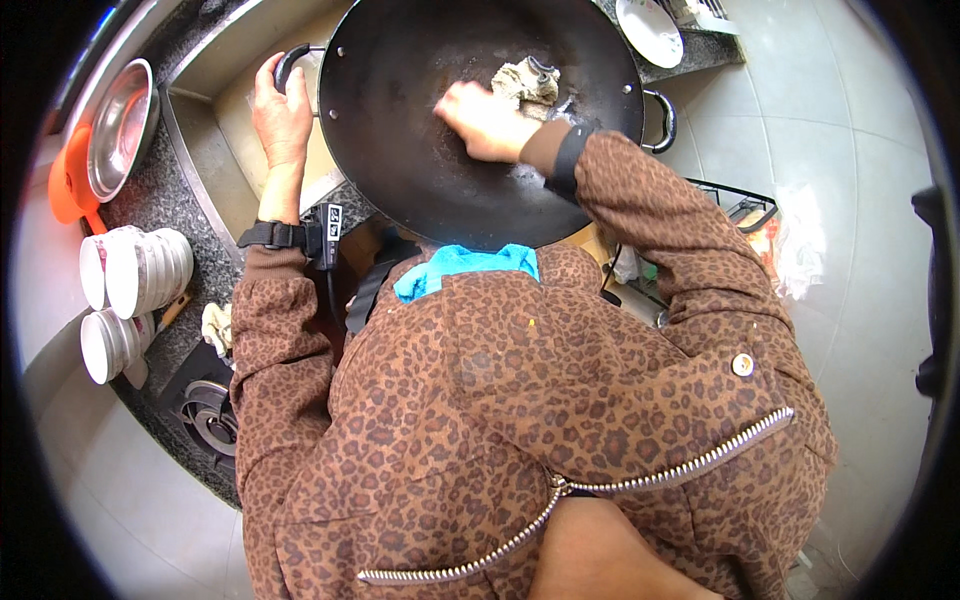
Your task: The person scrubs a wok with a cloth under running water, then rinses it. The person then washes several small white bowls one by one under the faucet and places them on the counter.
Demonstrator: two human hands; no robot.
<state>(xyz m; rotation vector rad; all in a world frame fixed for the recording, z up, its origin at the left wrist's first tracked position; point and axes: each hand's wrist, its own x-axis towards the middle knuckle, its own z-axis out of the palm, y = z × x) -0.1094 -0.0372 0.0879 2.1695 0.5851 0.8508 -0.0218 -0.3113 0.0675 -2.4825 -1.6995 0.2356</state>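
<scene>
A large black wok [420, 180] with two side handles rests over the sink's edge before me. My left hand [283, 116] grips its left handle [292, 66], thumb on one side and fingers on the other. Inside the wok is my right hand [484, 124], blurred, its fingers curled down towards the inner surface. Whether anything is under those fingers is hidden. Just beyond the right hand, a crumpled pale cloth [525, 81] with a dark edge lies in the wok. Wet, shiny patches show on the metal around it.
A steel sink [196, 135] lies under the wok's left side. On the granite counter [176, 214] are a metal basin [120, 131], an orange ladle [71, 180], stacked white bowls [146, 271] and a gas burner [210, 420]. A white dish [649, 31] stands at upper right.
</scene>
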